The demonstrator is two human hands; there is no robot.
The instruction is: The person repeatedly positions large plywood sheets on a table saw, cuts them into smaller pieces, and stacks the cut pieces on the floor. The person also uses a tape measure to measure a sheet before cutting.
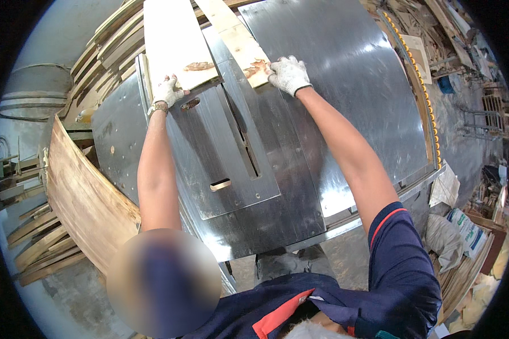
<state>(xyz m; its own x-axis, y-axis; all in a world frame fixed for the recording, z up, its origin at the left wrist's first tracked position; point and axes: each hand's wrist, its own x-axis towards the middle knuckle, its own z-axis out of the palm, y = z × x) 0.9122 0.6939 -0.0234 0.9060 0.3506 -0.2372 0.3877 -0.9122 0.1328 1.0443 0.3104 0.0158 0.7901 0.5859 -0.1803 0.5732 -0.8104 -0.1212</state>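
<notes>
In a white knitted glove, my left hand (167,90) grips the near left corner of a wide pale board (175,34) at the top of the view. My right hand (288,74), gloved alike, holds the near end of a narrower knotty board (232,37), its fingers curled at the board's right edge. Both boards lie over a grey metal table saw (350,85), which has a long dark slot (243,141) running toward me between my arms and a small oval opening (220,183) left of that slot's near part. The gap between the two boards narrows toward the top.
Stacked planks (107,39) stand beyond the saw at the upper left. A broad wooden sheet (85,192) leans at the left, beside more planks (48,248). A row of yellow rollers (427,101) runs along the saw's right side. Sacks (444,240) and scrap wood lie at the right.
</notes>
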